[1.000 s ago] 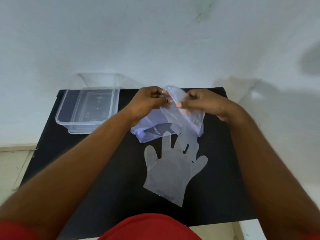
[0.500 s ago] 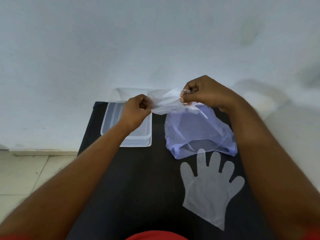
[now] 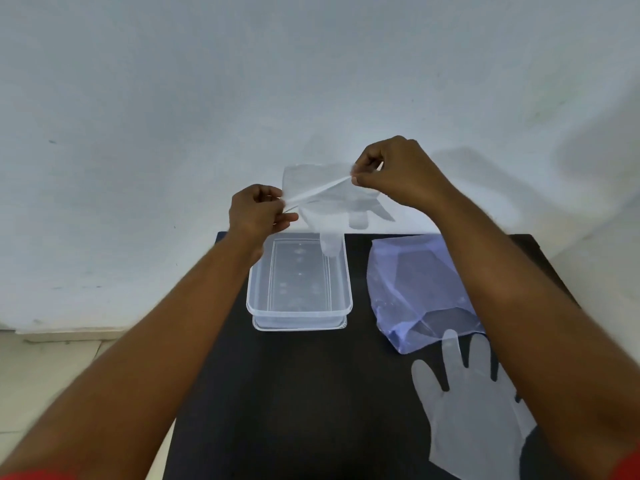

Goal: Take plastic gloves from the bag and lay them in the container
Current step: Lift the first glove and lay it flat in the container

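Holding a clear plastic glove stretched by its cuff between both hands, a person now has it raised above the far end of the open clear plastic container; half a second ago the same glove was bunched between the hands above the gap between container and bag, and it has since spread out and shifted over the container; the left hand pinches one corner of the cuff between thumb and fingertips, the remaining fingers curled in; the right hand pinches the opposite corner the same way, slightly higher; the glove's fingers hang down, one dangling just over the container's far rim; the container looks empty inside; the pale blue plastic bag lies slack on the black table just to the right of the container; a second glove lies flat near the bag, partly under the right forearm; judging from this, the first glove is ready to be lowered in, and the flat one still waits.
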